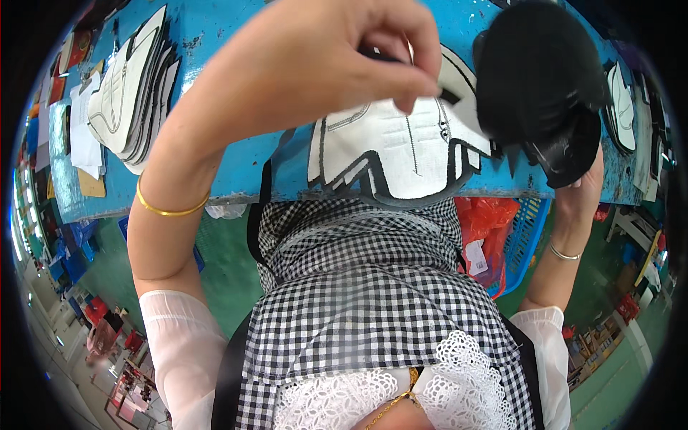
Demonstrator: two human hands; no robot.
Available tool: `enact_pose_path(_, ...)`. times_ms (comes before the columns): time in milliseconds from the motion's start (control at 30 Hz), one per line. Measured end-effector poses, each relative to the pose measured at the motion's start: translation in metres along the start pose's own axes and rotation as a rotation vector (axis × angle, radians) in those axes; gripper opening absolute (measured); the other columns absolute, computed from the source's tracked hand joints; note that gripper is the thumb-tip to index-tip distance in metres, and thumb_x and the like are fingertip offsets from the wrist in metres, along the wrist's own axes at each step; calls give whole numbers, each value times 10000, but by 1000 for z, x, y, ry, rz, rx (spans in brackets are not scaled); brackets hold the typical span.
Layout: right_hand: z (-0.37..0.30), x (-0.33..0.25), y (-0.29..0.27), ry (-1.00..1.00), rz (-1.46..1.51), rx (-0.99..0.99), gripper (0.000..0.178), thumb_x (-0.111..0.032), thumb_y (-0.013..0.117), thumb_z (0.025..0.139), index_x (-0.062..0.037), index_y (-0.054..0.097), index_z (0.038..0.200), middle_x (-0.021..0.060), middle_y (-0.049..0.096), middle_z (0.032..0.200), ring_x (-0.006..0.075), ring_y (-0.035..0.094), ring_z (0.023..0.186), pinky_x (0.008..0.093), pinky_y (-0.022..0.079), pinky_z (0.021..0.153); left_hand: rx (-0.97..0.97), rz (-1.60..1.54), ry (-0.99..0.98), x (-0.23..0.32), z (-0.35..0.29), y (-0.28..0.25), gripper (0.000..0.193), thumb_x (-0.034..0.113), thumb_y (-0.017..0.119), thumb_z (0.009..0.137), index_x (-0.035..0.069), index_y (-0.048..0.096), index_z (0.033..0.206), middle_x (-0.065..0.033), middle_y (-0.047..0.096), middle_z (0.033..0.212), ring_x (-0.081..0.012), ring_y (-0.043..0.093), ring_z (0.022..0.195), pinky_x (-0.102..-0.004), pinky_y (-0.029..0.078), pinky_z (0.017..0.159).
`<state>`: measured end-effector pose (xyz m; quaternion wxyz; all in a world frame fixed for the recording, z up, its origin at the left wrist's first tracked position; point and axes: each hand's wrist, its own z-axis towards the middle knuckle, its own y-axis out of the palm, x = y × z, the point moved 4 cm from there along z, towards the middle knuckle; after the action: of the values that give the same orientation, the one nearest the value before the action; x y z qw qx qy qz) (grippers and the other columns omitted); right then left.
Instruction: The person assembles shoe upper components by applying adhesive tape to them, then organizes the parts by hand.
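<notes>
My left hand (351,68) is raised over the blue table, its thumb and fingers brought together in a pinch. What they hold, if anything, is blurred and hard to make out; a small dark bit shows by the fingertips. Under it lies a pile of white shaped fabric pieces (405,161) with black edges and stitched lines, at the table's near edge. On the right, my right hand (592,178) grips a dark, rounded black piece (537,79) from below and behind. That piece hides most of the fingers and covers the right side of the white pile.
A stack of similar white pieces (118,93) stands on the left of the blue table (236,168), beside paper sheets (84,132). More white pieces (622,107) lie at the right. Below the edge are a blue basket (527,236) and a red plastic bag (487,218).
</notes>
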<state>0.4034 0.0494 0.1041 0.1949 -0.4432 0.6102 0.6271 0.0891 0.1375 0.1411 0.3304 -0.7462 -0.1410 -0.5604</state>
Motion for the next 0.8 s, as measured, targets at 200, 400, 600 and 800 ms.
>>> enact_pose_path(200,-34,-20,-83,-189,-810,821,238,-174,445,1059,16,549,1158,7,545,867,22,342,527,187,265,486,-252,203,-41,-17,14,22,130,115,748,798,-8,707,802,-49,681,725,-104,608,649,-260,497,637)
enact_pose_path(400,-23,0,-35,-246,-754,629,148,-149,521,1030,-23,540,1106,-11,527,792,11,340,537,176,230,496,-251,353,-6,-30,22,35,104,117,741,769,27,731,821,-87,703,747,-183,651,654,-294,506,653)
enact_pose_path(600,24,39,53,-330,-1339,-135,114,-49,660,880,-42,608,981,42,616,794,124,614,655,269,480,560,-181,455,78,-33,21,39,122,149,763,748,51,721,808,-98,683,727,-246,639,649,-331,495,635)
enact_pose_path(800,50,59,91,-356,-1731,-481,177,-106,700,765,-106,610,917,26,604,759,234,613,642,343,486,542,-103,630,241,-27,21,34,175,185,780,745,51,673,784,-98,646,690,-268,629,646,-364,482,615)
